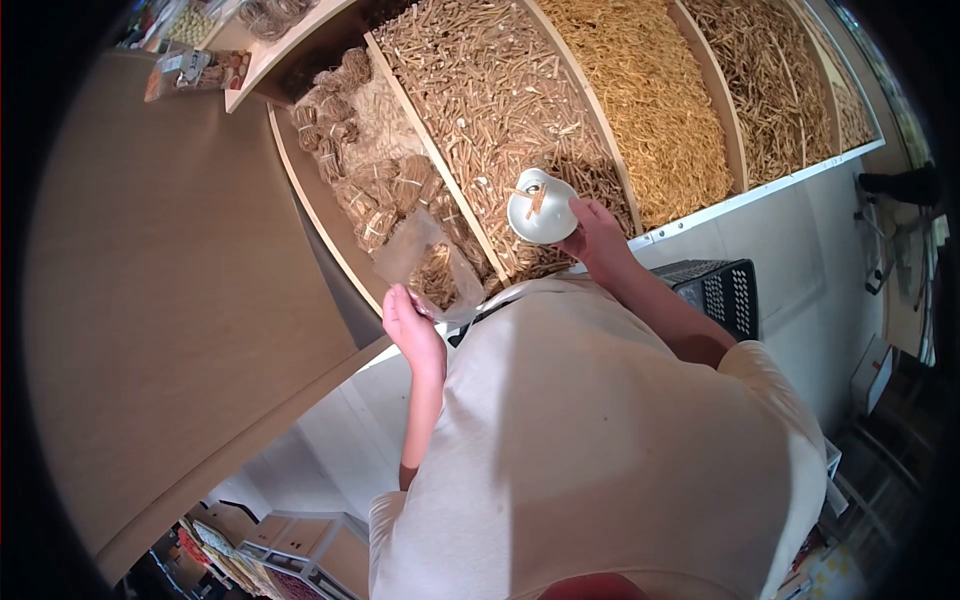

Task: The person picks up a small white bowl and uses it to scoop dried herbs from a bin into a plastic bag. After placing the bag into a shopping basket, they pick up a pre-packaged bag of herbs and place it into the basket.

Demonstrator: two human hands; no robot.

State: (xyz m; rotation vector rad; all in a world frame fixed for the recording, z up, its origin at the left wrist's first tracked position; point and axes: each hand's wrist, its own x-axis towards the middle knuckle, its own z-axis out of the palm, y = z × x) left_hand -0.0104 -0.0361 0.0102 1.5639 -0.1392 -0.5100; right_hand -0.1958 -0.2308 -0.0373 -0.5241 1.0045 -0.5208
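My left hand (412, 330) is closed on the edge of a clear plastic bag (403, 247). Brown dried pieces (436, 278) lie inside that bag, which hangs over the front of the bin with the tied bundles (375, 205). My right hand (598, 243) grips a white scoop (545, 222) shaped like a small bowl. A few tan stick pieces (537, 199) rest in the scoop. Beneath it is a compartment of short dried brown sticks (490, 110); the scoop is held above them.
Wooden dividers (432, 150) separate the compartments. To the right are yellow dried strips (645, 100) and darker brown sticks (765, 80). A broad brown panel (190, 270) stands at left, with a packaged bag (198, 73) above. A dark perforated basket (725, 295) is beside my right arm.
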